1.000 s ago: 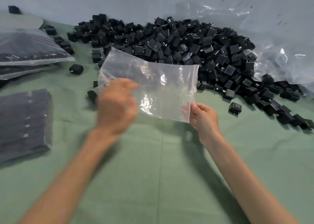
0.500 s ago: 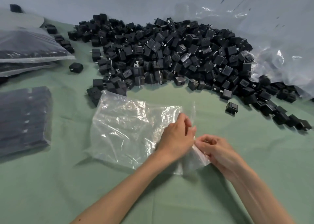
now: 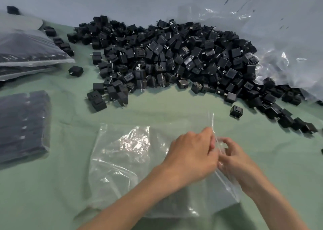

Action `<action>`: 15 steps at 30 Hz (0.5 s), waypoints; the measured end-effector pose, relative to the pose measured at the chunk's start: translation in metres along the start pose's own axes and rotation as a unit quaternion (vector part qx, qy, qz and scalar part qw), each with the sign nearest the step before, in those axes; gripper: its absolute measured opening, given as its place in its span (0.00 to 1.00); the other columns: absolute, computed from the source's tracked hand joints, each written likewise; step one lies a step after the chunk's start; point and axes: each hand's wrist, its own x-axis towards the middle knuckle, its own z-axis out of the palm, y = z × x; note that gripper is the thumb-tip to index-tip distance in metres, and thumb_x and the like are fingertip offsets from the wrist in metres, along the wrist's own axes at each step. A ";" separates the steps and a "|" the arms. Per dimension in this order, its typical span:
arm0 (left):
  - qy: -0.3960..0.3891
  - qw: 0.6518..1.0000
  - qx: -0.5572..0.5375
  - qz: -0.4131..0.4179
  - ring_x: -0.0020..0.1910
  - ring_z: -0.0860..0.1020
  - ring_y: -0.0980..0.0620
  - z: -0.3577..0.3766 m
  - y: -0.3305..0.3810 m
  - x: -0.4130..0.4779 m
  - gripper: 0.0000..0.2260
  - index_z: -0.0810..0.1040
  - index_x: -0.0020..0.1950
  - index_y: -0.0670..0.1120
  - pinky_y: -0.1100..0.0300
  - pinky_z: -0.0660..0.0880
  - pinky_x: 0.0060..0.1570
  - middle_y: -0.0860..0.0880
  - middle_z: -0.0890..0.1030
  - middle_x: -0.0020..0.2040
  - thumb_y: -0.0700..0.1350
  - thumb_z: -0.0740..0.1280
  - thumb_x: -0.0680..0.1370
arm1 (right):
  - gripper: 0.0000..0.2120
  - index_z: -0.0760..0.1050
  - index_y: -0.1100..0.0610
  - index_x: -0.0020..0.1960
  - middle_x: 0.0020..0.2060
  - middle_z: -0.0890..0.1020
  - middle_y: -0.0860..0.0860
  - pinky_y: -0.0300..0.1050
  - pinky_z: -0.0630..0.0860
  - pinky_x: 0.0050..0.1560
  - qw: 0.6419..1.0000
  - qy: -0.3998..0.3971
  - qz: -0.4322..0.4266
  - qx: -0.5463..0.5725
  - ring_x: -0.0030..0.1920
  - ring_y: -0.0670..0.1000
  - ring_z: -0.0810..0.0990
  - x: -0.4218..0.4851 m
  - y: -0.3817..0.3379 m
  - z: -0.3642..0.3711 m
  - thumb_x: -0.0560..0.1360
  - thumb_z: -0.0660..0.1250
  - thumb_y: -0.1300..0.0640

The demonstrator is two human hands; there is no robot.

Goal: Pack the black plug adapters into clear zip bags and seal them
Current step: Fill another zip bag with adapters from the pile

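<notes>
An empty clear zip bag (image 3: 125, 160) lies flat on the green cloth in front of me, its zip edge at the right. My left hand (image 3: 190, 158) and my right hand (image 3: 234, 158) meet at that edge, and both pinch the plastic of the bag's mouth. A large heap of black plug adapters (image 3: 171, 58) covers the cloth beyond the bag. One loose adapter (image 3: 236, 110) sits just past the bag's far right corner. The fingertips are partly hidden behind each other and the plastic.
Filled bags of adapters lie at the left: a flat one (image 3: 22, 125) near me and a stack (image 3: 29, 51) farther back. A big crumpled clear plastic sheet (image 3: 283, 55) lies at the right behind the heap. The green cloth (image 3: 52, 186) stretches towards me.
The bag came down from in front of the heap onto the cloth. My left hand crossed to the bag's right edge, where both hands now work at the mouth, nearer to me than before.
</notes>
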 end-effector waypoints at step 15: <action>0.092 0.993 0.057 -0.035 0.38 0.74 0.44 -0.005 0.017 0.021 0.03 0.70 0.42 0.51 0.56 0.66 0.37 0.49 0.80 0.39 0.45 0.64 0.72 | 0.16 0.77 0.59 0.60 0.59 0.75 0.63 0.50 0.65 0.62 0.842 0.215 -0.158 -0.468 0.62 0.62 0.69 0.146 -0.015 -0.075 0.76 0.68 0.51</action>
